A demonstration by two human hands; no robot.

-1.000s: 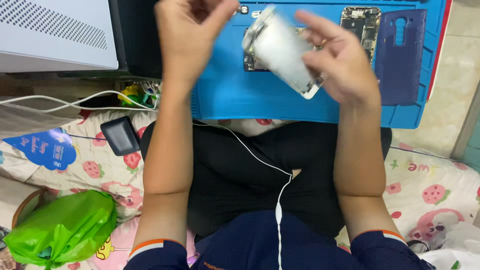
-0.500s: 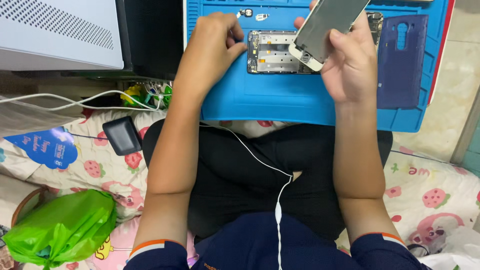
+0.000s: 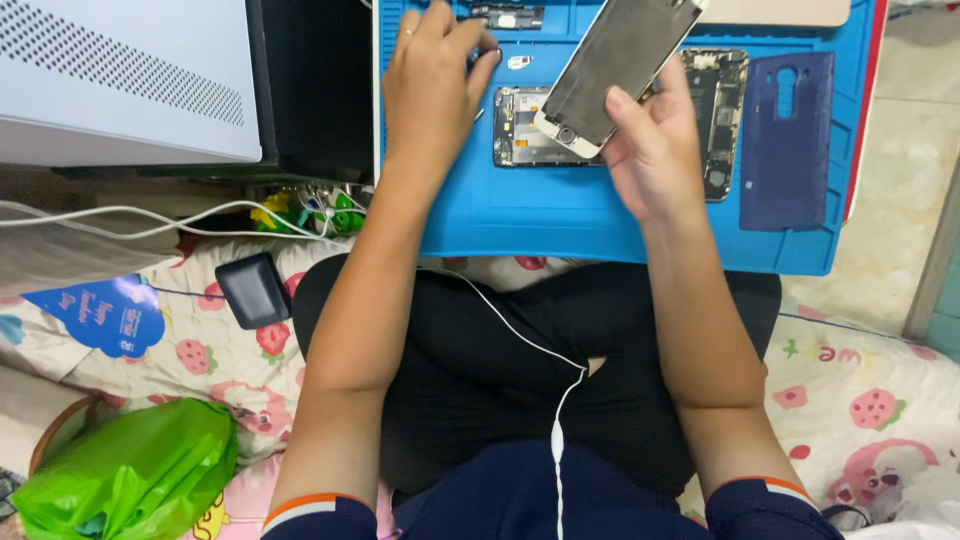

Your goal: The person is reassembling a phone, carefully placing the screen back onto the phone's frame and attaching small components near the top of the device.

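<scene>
A detached white-framed phone screen panel with a dark glass face [image 3: 618,68] is held tilted in the upper middle of the frame, gripped at its lower edge by the right hand [image 3: 655,150], whose thumb is pressed on the glass. Beneath it, an opened phone body with exposed circuit parts [image 3: 712,110] is seen lying flat on a blue silicone repair mat [image 3: 560,215], partly covered by the panel. The left hand [image 3: 432,75] is set apart from the right, at the upper centre-left of the frame, with its fingers curled down to the mat near a small white part [image 3: 519,62]; whether anything is pinched cannot be told. A dark blue plastic phone back cover [image 3: 787,140] is laid at the mat's right side. A green plastic bag [image 3: 130,480] is seen at the lower left, on a strawberry-patterned sheet [image 3: 870,400].
</scene>
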